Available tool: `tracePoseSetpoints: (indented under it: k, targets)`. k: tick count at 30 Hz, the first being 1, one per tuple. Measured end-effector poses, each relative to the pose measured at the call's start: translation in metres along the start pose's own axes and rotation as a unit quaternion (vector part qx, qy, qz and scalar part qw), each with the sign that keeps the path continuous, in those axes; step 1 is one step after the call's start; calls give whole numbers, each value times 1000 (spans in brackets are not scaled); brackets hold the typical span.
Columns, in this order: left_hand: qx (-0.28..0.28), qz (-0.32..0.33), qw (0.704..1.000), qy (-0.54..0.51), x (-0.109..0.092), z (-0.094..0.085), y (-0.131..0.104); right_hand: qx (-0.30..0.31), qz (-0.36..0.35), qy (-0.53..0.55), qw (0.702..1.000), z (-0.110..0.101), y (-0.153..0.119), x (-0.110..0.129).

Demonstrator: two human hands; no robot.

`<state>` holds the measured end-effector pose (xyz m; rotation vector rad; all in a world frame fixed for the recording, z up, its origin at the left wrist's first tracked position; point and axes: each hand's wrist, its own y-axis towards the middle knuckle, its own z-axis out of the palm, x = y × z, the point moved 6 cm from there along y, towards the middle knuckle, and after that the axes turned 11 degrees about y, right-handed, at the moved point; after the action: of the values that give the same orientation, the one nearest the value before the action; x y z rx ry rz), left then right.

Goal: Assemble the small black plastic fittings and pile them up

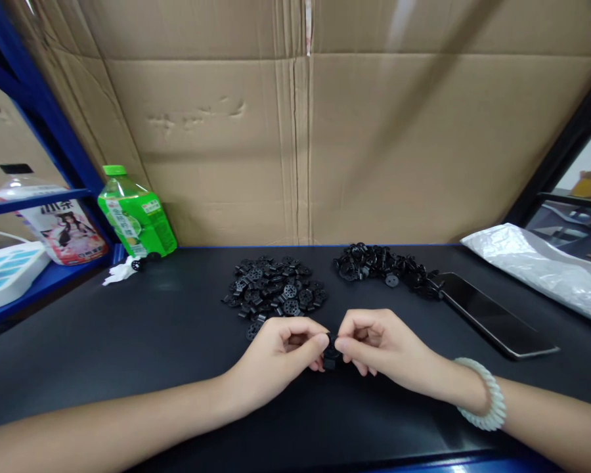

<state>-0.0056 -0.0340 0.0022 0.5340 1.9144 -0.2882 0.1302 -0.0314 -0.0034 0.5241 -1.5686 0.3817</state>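
Observation:
Between my two hands is a small black plastic part, round at the top with a blocky lower end. My left hand pinches its left side between thumb and fingers. From the right, my right hand pinches the same part, with the thumb and index fingertip against it. Just behind my left hand lies a pile of black round plastic parts with holes. Farther right, a second heap of small black parts lies on the black tabletop. The fingers cover much of the held part.
A phone and a silvery plastic bag lie at the right. At the back left stand a green drink bottle and a white crumpled tissue. Behind the table rises a cardboard wall. A blue shelf holds another bottle.

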Motion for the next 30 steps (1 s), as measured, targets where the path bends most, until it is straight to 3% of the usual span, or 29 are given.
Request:
tracePoseSetpoints:
  k: [3,6,10,13,15,18,22,24,30]
  targets:
    - [-46,14,998,40,-7,-14,2,32,19,5,999,1,1,-2]
    - [-144,51,981,116,-18,-48,7,51,26,-17,998,2,1,-1]
    - [-238,85,917,308,-21,-97,19,71,15,-36,997,5,-2,5]
    - [-242,96,869,420,-16,-110,27,83,20,-52,995,7,-3,6]
    - [-249,123,849,449,-17,-105,26,76,14,-75,994,4,-1,6]
    - [-220,190,846,447,-25,-74,14,10,-36,-166,985,-12,5,9]
    - [-54,264,861,432,-31,-14,-8,-120,-107,-329,931,-48,10,14]
    - [2,292,856,426,-31,3,-17,-155,-114,-382,904,-63,11,13]
    - [17,300,860,412,-27,5,-16,-168,-94,-443,876,-81,15,7]
